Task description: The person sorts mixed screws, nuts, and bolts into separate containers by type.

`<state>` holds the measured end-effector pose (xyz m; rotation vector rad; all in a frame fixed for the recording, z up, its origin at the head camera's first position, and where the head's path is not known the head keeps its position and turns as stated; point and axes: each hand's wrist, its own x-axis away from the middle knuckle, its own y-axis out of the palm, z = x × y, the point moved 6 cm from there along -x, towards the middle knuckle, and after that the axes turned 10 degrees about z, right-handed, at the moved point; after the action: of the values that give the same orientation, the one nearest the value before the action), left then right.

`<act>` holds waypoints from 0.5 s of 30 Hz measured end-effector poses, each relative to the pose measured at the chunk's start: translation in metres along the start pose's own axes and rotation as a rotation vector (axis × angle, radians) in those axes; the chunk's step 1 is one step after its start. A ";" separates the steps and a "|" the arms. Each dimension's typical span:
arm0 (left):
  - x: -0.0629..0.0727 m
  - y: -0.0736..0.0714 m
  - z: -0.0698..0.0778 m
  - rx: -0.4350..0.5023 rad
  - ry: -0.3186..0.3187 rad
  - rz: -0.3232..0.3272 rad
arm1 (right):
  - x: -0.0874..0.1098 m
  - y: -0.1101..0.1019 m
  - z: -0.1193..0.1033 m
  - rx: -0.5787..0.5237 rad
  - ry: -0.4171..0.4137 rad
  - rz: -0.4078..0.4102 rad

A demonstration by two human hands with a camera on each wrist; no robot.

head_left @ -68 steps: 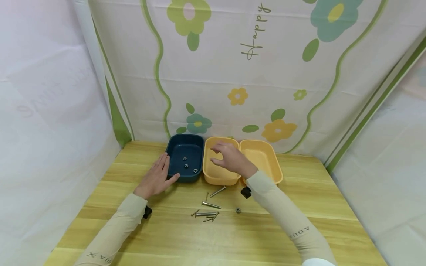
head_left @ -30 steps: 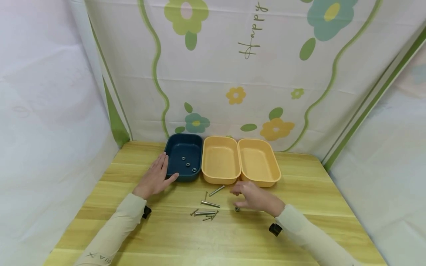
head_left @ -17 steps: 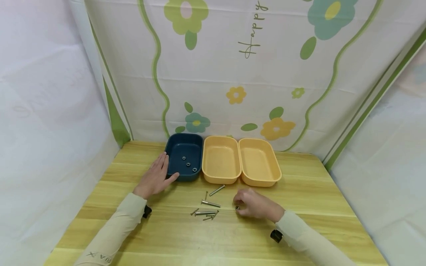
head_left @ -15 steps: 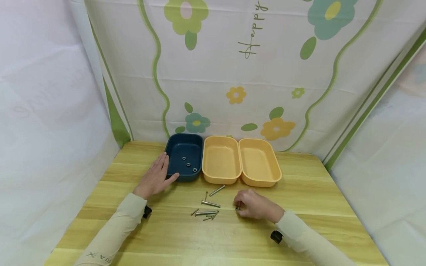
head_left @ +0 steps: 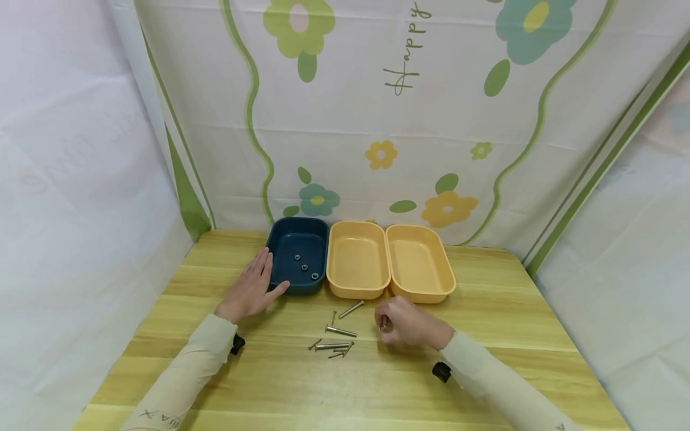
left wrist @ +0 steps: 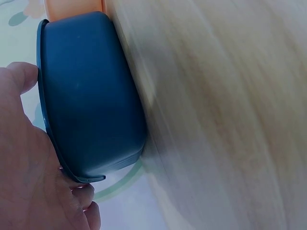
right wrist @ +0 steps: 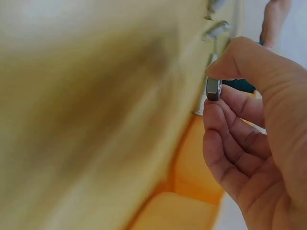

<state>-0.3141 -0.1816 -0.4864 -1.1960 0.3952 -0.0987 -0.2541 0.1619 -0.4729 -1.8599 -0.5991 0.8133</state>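
Between thumb and fingers my right hand [head_left: 406,323] pinches a hex nut [right wrist: 214,89], just in front of the two yellow trays. In the right wrist view the nut shows edge-on at the fingertips. My left hand [head_left: 250,288] rests with extended fingers along the left rim of the dark blue tray [left wrist: 91,91], its thumb at the front corner. Three nuts [head_left: 304,267] lie inside that tray. Left of my right hand, bolts [head_left: 341,331] and small screws [head_left: 348,348] are scattered on the table.
Right of the blue tray stand a middle yellow tray [head_left: 358,260] and a right yellow tray [head_left: 421,263], side by side. Behind them rises a flower-printed cloth backdrop [head_left: 345,120]. The wooden table [head_left: 269,383] spreads out in front.
My right hand came back from over the middle yellow tray to the nut on the table, pinched it and moved slightly toward the trays with it. The left hand stayed on the blue tray.
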 end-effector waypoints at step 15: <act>0.000 0.000 -0.001 -0.010 0.010 0.007 | -0.056 -0.031 -0.010 0.069 -0.024 0.022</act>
<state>-0.3141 -0.1826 -0.4872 -1.2046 0.4091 -0.0969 -0.2847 0.1287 -0.4266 -1.7996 -0.5595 0.8611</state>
